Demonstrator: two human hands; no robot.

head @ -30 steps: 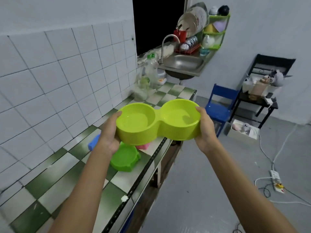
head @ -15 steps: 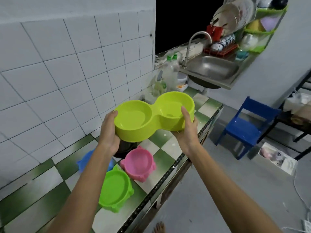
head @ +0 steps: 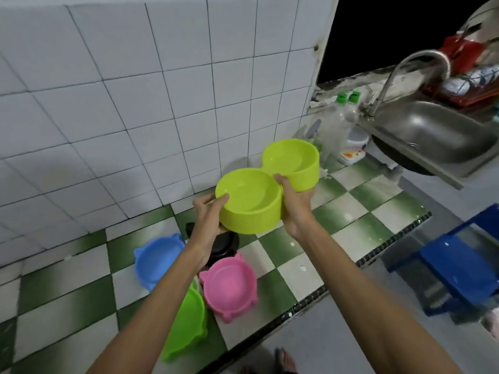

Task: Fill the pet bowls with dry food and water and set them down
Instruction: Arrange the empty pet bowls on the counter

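Swung lengthwise, double bowl (head: 266, 184) hangs above black bowl (head: 225, 245).

text: none legible | labels: container by sink (head: 353, 153) blurred, unreadable

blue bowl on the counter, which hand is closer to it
Left. The left hand grips the near end of the yellow-green double bowl just above and right of the blue bowl; the right hand holds the double bowl's middle, farther right.
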